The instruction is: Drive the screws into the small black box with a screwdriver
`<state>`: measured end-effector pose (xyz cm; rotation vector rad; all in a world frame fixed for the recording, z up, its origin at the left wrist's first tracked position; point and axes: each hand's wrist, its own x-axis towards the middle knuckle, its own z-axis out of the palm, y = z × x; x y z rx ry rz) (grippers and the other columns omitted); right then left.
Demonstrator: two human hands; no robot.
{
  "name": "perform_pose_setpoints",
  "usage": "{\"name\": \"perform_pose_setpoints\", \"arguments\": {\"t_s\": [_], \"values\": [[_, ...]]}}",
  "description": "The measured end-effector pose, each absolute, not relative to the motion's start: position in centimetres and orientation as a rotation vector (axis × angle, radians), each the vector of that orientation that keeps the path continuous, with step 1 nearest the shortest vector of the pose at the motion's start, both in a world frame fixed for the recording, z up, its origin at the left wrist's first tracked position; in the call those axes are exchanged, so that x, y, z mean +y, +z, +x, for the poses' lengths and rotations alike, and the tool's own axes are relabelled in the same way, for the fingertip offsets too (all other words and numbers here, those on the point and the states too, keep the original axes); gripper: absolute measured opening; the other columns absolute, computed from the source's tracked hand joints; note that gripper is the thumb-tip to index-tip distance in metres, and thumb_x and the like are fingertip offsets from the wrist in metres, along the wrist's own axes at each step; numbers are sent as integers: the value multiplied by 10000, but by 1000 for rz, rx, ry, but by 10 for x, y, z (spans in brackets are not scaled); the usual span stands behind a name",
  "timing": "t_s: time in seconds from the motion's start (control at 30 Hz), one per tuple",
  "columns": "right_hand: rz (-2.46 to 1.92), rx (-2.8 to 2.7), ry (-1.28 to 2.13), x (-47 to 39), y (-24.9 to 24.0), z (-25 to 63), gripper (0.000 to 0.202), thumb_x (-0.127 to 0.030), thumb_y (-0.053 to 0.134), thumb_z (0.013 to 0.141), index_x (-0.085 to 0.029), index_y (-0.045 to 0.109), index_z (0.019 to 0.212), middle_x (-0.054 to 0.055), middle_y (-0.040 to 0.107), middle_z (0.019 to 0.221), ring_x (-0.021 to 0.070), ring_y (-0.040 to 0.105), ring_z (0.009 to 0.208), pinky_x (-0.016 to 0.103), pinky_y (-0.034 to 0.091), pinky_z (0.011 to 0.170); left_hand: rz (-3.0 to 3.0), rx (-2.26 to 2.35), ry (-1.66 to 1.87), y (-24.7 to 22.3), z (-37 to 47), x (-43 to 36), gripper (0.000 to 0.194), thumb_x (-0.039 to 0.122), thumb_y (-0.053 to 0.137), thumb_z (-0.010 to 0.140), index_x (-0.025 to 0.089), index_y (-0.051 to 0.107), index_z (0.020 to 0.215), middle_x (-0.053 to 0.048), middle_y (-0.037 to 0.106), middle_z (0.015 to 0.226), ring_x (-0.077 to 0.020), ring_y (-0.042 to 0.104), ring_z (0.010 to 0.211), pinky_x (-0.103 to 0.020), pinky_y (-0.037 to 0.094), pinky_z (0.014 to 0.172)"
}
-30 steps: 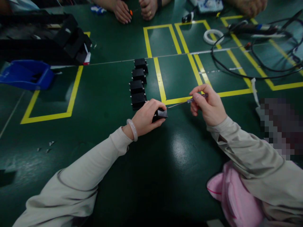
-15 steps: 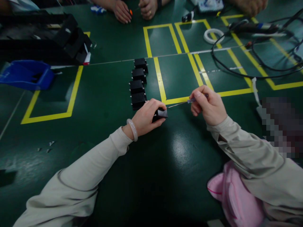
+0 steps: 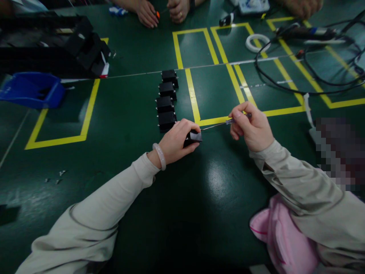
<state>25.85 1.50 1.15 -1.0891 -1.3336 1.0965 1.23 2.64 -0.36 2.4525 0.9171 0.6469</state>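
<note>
My left hand point(image 3: 177, 141) is closed around a small black box point(image 3: 195, 137) on the green table. In my right hand point(image 3: 251, 127) is a screwdriver point(image 3: 229, 121), gripped by its handle, with the thin metal shaft pointing left. The shaft's end reaches the right side of the held box; my fingers partly hide the contact. Just beyond my left hand, several similar black boxes point(image 3: 165, 104) stand in a column, with small bright screws sticking out at their sides.
Loose screws point(image 3: 58, 176) lie at the left. A blue bin point(image 3: 47, 89) stands near stacked black trays point(image 3: 80, 47). White tape roll point(image 3: 257, 43) and black cables point(image 3: 285, 90) are at the right. A pink cloth item point(image 3: 285, 236) sits under my right arm. Another person's hands point(image 3: 147, 14) are opposite.
Almost nothing differs. Both hands, the held box and the screwdriver stay where they were, with at most a very slight shift of my right fingers.
</note>
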Motion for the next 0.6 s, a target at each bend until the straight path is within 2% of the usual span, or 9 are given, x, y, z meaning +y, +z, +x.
{"name": "perform_pose_setpoints", "arguments": {"t_s": [0.13,0.3,0.6], "values": [[-1073,-1338,1117,15,12,259,361,-554,721,855,-242,538,854,-91,420,469,92,424,359,261,354,352,2456,913,652,-4,12,26,269,199,635,897,172,520,1138,-97,611,1150,-238,578,1068,-416,509,940],[-1098,-1354,1098,15,12,259,383,-580,670,885,-233,547,778,-99,343,435,78,364,324,258,330,330,2440,925,639,-4,12,26,277,207,641,895,175,521,1142,-97,607,1156,-235,579,1057,-416,515,931],[-1065,-1333,1116,16,12,258,365,-565,692,874,-241,543,802,-92,379,456,83,381,353,254,357,340,2453,925,634,-3,12,26,267,201,634,898,175,519,1137,-96,611,1153,-236,579,1066,-415,513,937]]}}
